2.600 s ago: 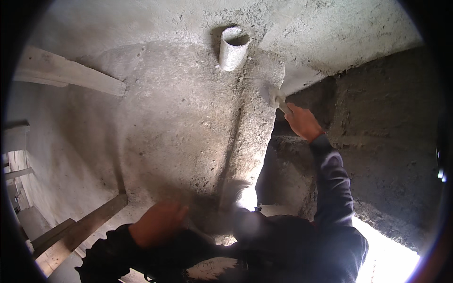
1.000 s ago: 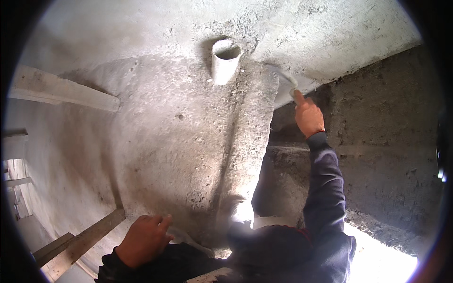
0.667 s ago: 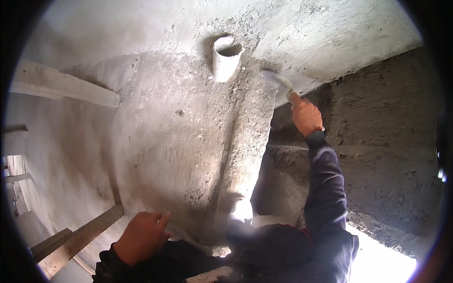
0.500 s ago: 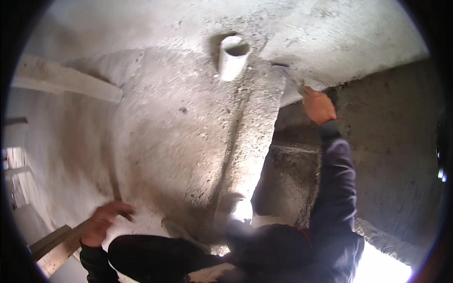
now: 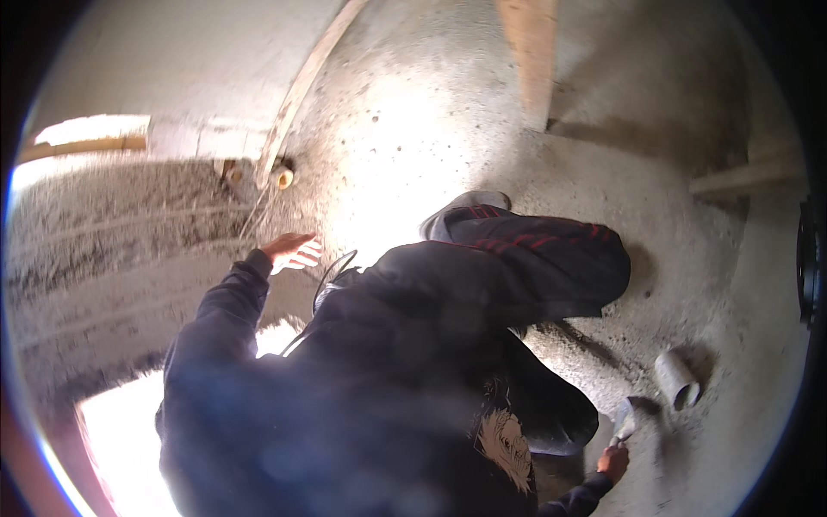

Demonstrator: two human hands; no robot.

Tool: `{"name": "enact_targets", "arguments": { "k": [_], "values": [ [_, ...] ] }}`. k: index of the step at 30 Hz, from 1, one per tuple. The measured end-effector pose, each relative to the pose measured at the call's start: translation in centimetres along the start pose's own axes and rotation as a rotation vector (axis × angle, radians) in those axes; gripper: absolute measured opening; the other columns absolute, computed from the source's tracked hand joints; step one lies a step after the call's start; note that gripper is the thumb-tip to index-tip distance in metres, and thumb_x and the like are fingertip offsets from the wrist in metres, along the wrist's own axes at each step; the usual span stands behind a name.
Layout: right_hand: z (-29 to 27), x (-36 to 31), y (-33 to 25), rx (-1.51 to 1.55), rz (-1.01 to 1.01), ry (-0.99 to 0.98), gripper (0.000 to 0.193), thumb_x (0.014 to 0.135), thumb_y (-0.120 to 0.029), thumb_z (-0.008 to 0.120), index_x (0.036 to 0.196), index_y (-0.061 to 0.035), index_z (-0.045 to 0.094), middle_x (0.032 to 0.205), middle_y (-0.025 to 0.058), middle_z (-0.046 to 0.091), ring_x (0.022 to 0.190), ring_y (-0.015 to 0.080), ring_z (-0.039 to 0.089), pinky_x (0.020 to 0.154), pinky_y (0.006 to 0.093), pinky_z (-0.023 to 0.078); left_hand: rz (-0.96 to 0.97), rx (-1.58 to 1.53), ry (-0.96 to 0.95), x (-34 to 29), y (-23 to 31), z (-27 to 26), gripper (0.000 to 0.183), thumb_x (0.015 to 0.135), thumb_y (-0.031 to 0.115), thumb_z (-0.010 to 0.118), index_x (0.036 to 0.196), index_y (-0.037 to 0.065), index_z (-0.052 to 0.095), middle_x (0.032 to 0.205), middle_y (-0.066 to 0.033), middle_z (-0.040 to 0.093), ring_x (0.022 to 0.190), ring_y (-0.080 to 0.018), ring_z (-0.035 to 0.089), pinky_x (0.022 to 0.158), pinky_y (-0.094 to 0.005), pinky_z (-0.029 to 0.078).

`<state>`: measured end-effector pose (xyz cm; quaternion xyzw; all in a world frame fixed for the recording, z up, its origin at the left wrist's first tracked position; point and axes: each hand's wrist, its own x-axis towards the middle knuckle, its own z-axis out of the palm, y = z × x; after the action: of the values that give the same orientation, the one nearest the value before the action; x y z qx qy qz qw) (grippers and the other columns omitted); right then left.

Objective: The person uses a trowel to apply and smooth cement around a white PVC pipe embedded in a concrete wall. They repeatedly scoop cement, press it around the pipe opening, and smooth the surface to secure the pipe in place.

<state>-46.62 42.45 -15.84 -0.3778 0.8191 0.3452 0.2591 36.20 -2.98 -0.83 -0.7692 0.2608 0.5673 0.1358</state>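
Observation:
My right hand point(image 5: 613, 464), low at the right, is wrapped round the handle of a trowel point(image 5: 626, 420). The trowel's flat blade points away from me, close to a short white pipe point(image 5: 676, 379) that stands up from the rough concrete. To the left, my left hand point(image 5: 295, 252) reaches out with fingers stretched and apart, holding nothing. It is in front of the gritty floor, beside a dark thin loop point(image 5: 336, 274) near my bent legs.
A long wooden board point(image 5: 310, 82) leans at the upper left, its lower end by a small yellowish round pipe end point(image 5: 284, 178). Another board point(image 5: 530, 60) meets the concrete at top centre, and a beam point(image 5: 749, 178) juts in at the right. A rough wall point(image 5: 129, 224) rises at left.
The view has swung left, so the pipe and trowel now lie low at the right. My left hand's fingers have straightened, while my right hand still grips the trowel.

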Motion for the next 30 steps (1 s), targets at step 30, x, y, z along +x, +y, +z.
{"name": "enact_targets", "arguments": {
  "k": [30],
  "values": [
    [-3.8,5.5,-0.7,0.014,0.184,-0.133,0.029,0.093,-0.03,0.063,0.115,-0.0141,0.075,0.122,0.0121,0.076,0.116,0.0333,0.072,0.096,0.0472,0.059,0.138,0.113,-0.41,-0.7,-1.0,8.3,0.023,0.101,0.026,0.068,0.102,0.003,0.07,0.096,-0.0115,0.073,0.082,-0.0196,0.071,0.084,-0.0368,0.059]
  ]
}}
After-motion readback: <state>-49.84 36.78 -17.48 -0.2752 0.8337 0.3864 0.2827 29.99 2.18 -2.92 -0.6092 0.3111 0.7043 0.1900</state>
